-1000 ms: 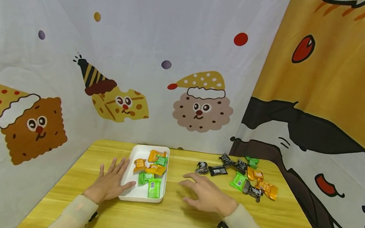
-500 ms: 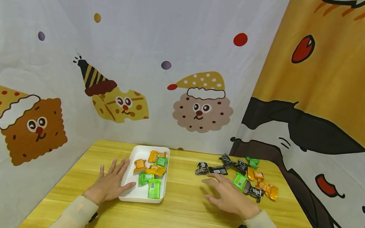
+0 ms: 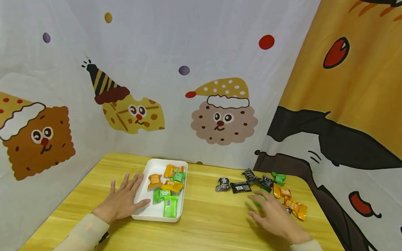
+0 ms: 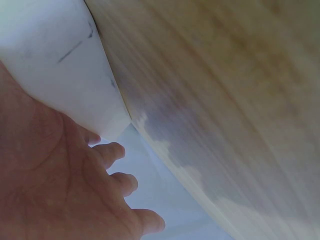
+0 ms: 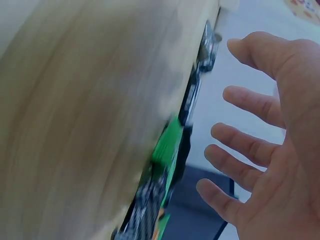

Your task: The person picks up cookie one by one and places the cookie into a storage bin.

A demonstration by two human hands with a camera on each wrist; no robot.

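Right hand [image 3: 276, 216] shifted right, near candies [image 3: 241, 187]

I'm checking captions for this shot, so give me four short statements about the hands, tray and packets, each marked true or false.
1. The left hand is at the left side of the white tray. True.
2. The right hand grips the white tray. False: it is apart from it and holds nothing.
3. Orange packets and green packets lie in the white tray. True.
4. The black packets lie in the white tray. False: they lie on the table.
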